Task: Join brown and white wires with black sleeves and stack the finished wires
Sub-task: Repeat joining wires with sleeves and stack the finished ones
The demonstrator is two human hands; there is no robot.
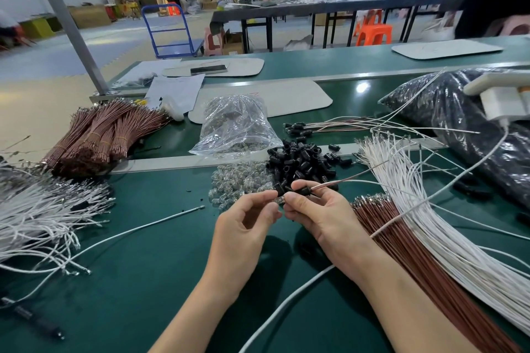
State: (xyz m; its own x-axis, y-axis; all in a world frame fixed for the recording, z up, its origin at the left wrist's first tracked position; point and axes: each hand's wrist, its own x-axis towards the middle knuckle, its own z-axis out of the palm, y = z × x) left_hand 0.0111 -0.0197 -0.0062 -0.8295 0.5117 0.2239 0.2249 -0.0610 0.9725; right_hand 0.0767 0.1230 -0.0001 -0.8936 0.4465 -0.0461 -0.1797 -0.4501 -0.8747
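Green bench matting in a factory hall carries the work. At centre frame the right hand (321,218) pinches one black sleeve (301,190) with one brown wire (347,179) trailing right. The left hand (246,226), fingers curled, pinches a small part (281,200) at its mouth. Joining seems underway; next comes stacking on the several finished wires (329,127), upper right. One pile of loose sleeves (301,160) is uncountable.

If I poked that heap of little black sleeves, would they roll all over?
Probably some would. The black sleeves look like short round tubes, and a few strays already lie apart from the heap. They look small and light, so a nudge would likely scatter them, though the green mat may slow them.
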